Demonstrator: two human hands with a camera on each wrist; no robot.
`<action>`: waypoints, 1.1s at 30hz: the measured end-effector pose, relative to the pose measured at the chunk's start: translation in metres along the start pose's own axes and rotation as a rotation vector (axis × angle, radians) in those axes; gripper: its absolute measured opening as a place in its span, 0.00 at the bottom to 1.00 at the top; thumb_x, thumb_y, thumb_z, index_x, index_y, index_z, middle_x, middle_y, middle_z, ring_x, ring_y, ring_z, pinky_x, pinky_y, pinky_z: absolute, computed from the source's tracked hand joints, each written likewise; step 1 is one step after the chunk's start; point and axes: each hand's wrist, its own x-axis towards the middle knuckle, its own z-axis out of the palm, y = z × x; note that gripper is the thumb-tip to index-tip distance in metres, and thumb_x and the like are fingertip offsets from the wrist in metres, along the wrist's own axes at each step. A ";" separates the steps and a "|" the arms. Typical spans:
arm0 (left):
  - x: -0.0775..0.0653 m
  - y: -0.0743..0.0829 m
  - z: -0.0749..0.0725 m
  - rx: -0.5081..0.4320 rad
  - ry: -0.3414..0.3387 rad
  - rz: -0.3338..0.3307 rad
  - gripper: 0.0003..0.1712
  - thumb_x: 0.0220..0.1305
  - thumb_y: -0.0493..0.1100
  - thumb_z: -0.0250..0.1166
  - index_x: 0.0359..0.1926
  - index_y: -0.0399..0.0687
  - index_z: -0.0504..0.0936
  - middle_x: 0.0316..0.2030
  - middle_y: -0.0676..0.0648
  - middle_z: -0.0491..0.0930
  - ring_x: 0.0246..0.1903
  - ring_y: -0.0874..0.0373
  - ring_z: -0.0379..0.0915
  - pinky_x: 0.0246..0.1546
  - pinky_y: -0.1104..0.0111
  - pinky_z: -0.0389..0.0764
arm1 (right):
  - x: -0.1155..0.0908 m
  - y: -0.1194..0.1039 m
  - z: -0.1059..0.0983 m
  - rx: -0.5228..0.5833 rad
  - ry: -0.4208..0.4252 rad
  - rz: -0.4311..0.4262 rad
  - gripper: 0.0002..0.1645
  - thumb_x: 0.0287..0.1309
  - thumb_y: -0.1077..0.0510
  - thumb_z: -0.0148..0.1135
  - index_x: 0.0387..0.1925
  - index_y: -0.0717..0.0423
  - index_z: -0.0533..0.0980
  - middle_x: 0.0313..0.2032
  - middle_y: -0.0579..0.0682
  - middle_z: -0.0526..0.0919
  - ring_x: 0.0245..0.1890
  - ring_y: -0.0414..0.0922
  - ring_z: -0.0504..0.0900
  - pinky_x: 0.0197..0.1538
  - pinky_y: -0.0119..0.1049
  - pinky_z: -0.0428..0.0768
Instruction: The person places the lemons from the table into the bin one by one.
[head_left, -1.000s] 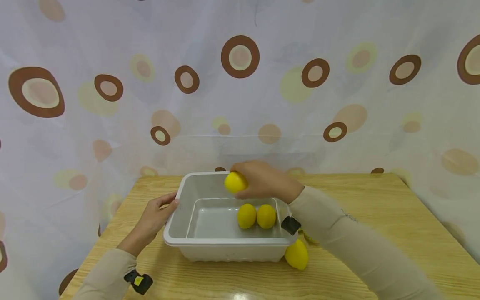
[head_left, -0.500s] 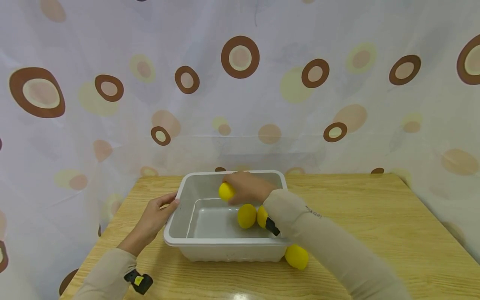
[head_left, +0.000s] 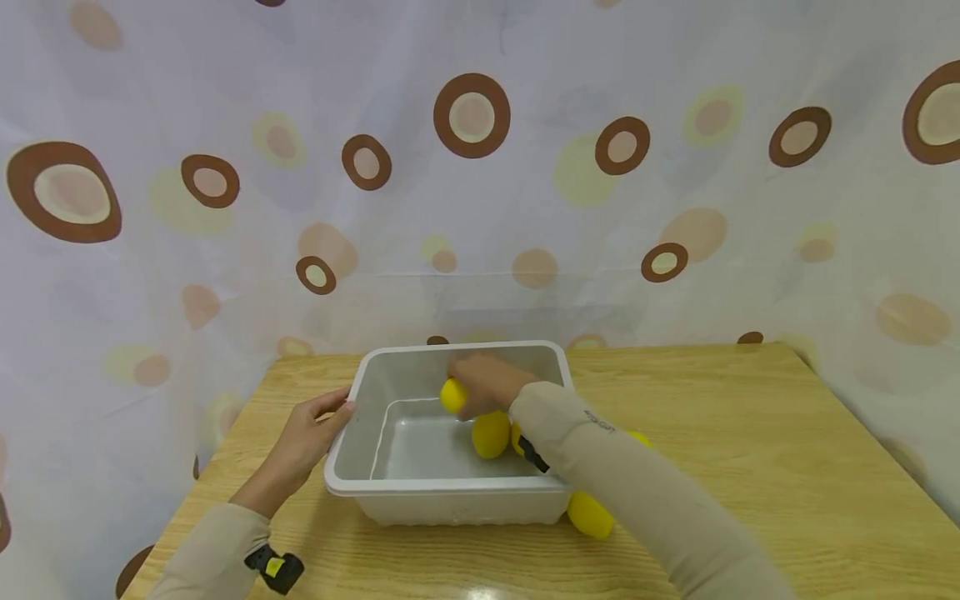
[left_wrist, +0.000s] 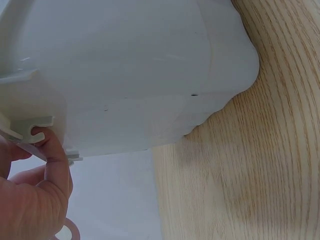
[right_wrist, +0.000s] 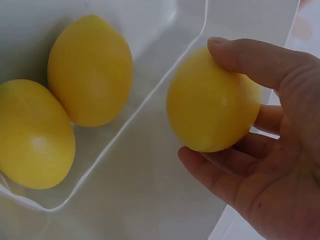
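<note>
The left hand (head_left: 306, 429) pinches the rim of a pale plastic tub (head_left: 450, 484), a finger hooked underneath – seemingly to steady it. Inside, the right hand (head_left: 487, 385) grasps a lemon (right_wrist: 212, 102) between thumb and fingers – a grip that likely suits something round. Two other lemons (right_wrist: 90, 70) touch on the tub's floor; another lemon (head_left: 590, 514) sits outside, by the near right corner, on the table (head_left: 750, 433).
</note>
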 end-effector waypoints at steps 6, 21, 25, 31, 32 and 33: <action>0.000 -0.002 0.001 -0.007 -0.005 0.007 0.28 0.64 0.47 0.52 0.62 0.38 0.62 0.51 0.37 0.65 0.45 0.49 0.72 0.35 0.66 0.78 | 0.005 0.002 0.004 0.001 -0.014 0.027 0.28 0.41 0.50 0.68 0.47 0.51 0.73 0.38 0.44 0.76 0.37 0.42 0.71 0.43 0.34 0.71; 0.000 -0.001 0.002 0.022 0.004 -0.011 0.29 0.64 0.48 0.52 0.62 0.40 0.62 0.52 0.37 0.66 0.45 0.49 0.72 0.36 0.66 0.78 | 0.012 0.005 0.021 0.097 -0.059 0.130 0.27 0.40 0.51 0.70 0.45 0.51 0.73 0.35 0.45 0.75 0.34 0.43 0.71 0.43 0.37 0.71; 0.000 -0.003 0.003 0.014 0.003 -0.007 0.28 0.64 0.47 0.52 0.62 0.39 0.62 0.51 0.37 0.66 0.45 0.49 0.72 0.35 0.65 0.78 | 0.012 0.006 0.023 0.118 -0.069 0.141 0.26 0.41 0.51 0.69 0.44 0.52 0.73 0.34 0.45 0.75 0.34 0.43 0.71 0.44 0.36 0.71; 0.001 -0.005 0.002 0.015 0.008 0.006 0.29 0.64 0.48 0.53 0.62 0.39 0.62 0.50 0.37 0.66 0.45 0.50 0.73 0.35 0.65 0.78 | 0.015 0.006 0.024 0.141 -0.083 0.152 0.25 0.42 0.49 0.68 0.44 0.52 0.72 0.35 0.45 0.75 0.35 0.43 0.71 0.44 0.36 0.71; 0.001 -0.005 0.001 0.017 0.008 0.011 0.29 0.64 0.48 0.53 0.62 0.39 0.62 0.50 0.37 0.66 0.44 0.50 0.73 0.35 0.65 0.78 | 0.016 0.007 0.025 0.144 -0.086 0.154 0.26 0.42 0.49 0.68 0.44 0.52 0.72 0.35 0.45 0.75 0.35 0.43 0.71 0.44 0.36 0.71; 0.002 -0.005 0.001 0.016 0.007 0.012 0.29 0.64 0.48 0.53 0.62 0.39 0.62 0.50 0.37 0.66 0.44 0.50 0.73 0.35 0.65 0.78 | 0.017 0.007 0.025 0.146 -0.088 0.152 0.26 0.42 0.49 0.68 0.45 0.52 0.72 0.35 0.45 0.75 0.35 0.43 0.71 0.44 0.36 0.71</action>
